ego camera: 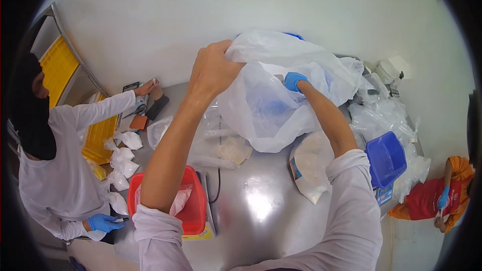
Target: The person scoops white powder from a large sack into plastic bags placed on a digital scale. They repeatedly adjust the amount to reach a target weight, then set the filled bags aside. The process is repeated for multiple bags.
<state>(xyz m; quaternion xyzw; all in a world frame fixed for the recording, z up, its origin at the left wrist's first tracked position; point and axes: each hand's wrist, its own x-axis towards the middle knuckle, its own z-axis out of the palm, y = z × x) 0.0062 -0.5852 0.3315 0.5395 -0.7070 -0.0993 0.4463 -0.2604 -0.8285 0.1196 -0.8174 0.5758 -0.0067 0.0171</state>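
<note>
My bare left hand (216, 69) grips the gathered rim of a large translucent plastic bag (273, 135). The bag lines a blue container, whose rim (293, 35) shows at the back. My right hand (295, 81), in a blue glove, reaches inside the open bag. Its fingers look curled beside a small greyish object (279, 78), but their grip is partly hidden. Below the bag, a clear bag of pale powder (310, 165) with a printed label lies on the metal table (260, 229). A smaller bag of cream-coloured powder (233, 150) lies left of it.
A red tub (199, 199) holding a bag sits on a scale at left. Small white-powder bags (122, 158) lie beyond it, near a co-worker (71, 135). At right are a blue tub (386, 160), a scale (384, 194) and piled plastic bags (384, 120). Another person (437, 195) stands farther right.
</note>
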